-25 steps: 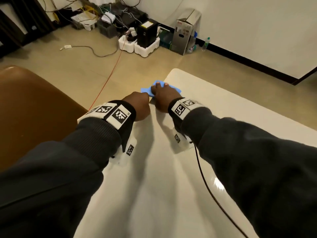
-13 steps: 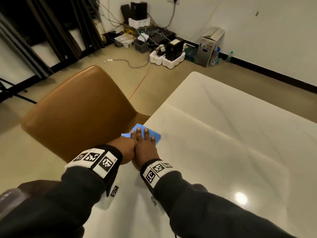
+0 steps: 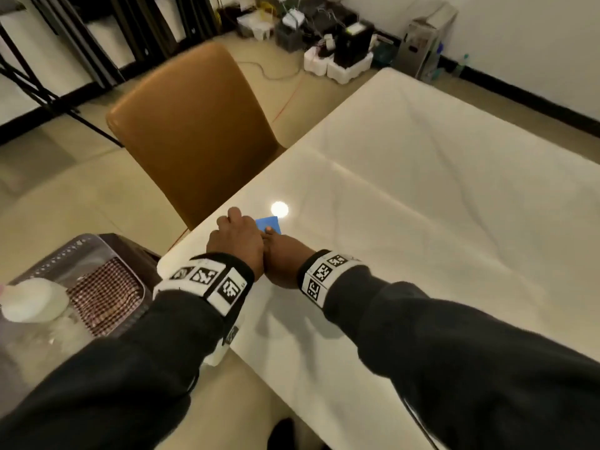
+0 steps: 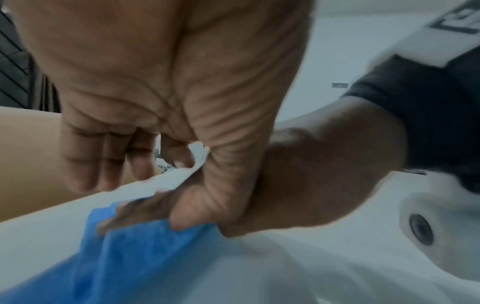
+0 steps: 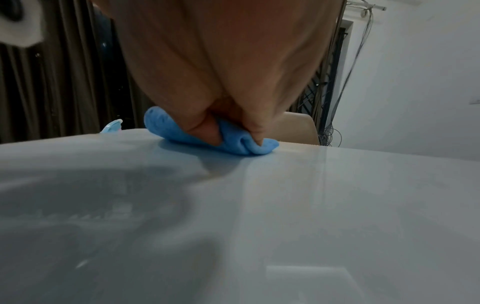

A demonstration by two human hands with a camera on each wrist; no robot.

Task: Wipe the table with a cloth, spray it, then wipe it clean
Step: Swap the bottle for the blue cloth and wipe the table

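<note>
The right hand (image 3: 285, 258) pinched the cloth (image 3: 270, 224) on the table (image 3: 422, 203); the left hand (image 3: 237, 241), fingers loosely curled and empty, hid most of it.

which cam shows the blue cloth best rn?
Right wrist: the blue cloth is sharp, bunched under the right hand on the table. Left wrist shows it large but blurred; head view shows only a corner past both hands.

Left hand (image 3: 238, 237) overlaps right hand (image 3: 282, 254) on a blue cloth (image 3: 269, 224) near the white surface (image 3: 406, 206) edge. Tan chair (image 3: 194, 125) stands beside.
</note>
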